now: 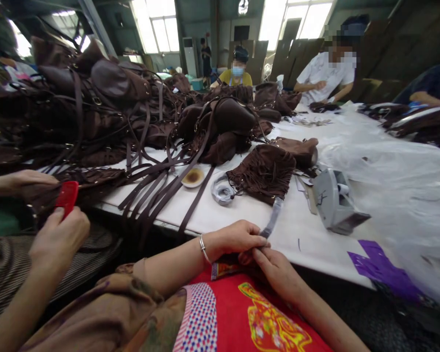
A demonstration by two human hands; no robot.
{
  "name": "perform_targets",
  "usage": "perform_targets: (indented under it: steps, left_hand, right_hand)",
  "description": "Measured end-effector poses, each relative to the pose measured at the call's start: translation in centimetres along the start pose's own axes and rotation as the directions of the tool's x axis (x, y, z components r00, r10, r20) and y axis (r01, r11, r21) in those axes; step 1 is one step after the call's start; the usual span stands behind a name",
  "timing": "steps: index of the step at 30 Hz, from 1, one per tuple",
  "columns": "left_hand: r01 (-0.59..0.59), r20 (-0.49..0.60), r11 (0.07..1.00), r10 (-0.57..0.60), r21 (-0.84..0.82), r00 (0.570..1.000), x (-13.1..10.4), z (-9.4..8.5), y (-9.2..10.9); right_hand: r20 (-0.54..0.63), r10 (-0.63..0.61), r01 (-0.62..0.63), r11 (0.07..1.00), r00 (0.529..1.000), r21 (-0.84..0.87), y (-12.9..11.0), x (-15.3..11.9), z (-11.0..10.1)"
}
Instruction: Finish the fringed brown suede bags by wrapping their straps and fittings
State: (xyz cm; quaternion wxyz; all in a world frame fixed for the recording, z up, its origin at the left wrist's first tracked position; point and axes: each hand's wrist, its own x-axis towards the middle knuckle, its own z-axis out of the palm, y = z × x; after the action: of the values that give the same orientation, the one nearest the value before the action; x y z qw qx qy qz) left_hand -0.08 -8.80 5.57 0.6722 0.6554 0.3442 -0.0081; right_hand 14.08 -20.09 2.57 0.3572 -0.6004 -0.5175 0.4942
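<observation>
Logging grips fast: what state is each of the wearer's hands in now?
Left hand: closed, holding the plastic-wrapped strap.
Right hand: closed beside the left; what it holds cannot be told.

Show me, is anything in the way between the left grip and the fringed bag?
Nothing that I can see. The left grip holds the strap, the right grip is close beside it, and the strap runs uncrossed up to the fringed bag. The coil sits off to the left.
</observation>
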Motion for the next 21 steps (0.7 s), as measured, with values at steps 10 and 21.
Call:
perform_targets:
  steps: [10,21]
  left_hand:
    - [-0.209,-0.071,0.475,0.505,0.855,0.860,-0.2,-2.6,0.7]
    - [0.213,-0.516,0.693,0.263,0.689,0.815,-0.1,-2.1,-3.3]
  right_hand:
    - [0.117,-0.460,0.249,0.237,0.880,-0.939,-2.2,4.6,-3.8]
    - [0.173,-0.517,0.307,0.185,0.838,-0.933,1.7,4.0,-2.4]
